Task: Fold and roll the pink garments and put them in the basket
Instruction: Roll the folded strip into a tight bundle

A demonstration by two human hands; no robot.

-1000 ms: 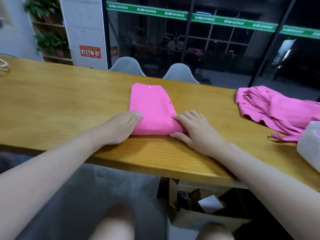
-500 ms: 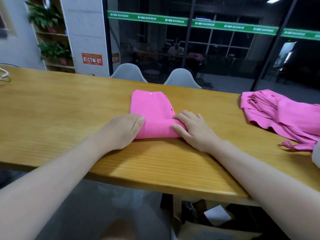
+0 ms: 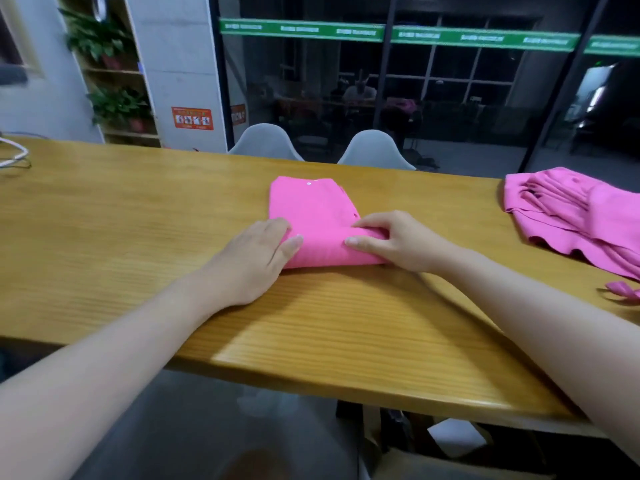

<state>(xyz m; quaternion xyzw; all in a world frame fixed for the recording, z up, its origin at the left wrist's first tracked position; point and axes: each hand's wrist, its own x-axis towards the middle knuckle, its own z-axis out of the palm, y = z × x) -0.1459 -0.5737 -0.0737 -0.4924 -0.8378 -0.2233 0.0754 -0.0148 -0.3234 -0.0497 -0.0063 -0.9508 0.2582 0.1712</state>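
Head view: the folded pink shirt (image 3: 311, 220) lies mid-table (image 3: 138, 209); its near edge, flat a second ago, now curls under the right hand (image 3: 398, 242), fingers pinching it; left hand (image 3: 256, 258) presses flat; rolling has begun.

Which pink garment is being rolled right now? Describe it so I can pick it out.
Start from the long wooden table. At its middle, in front of two grey chairs, lies the bright pink garment folded into a neat rectangle, its near end rolled up under the left hand and right hand. The loose, crumpled magenta garment at the right is untouched.
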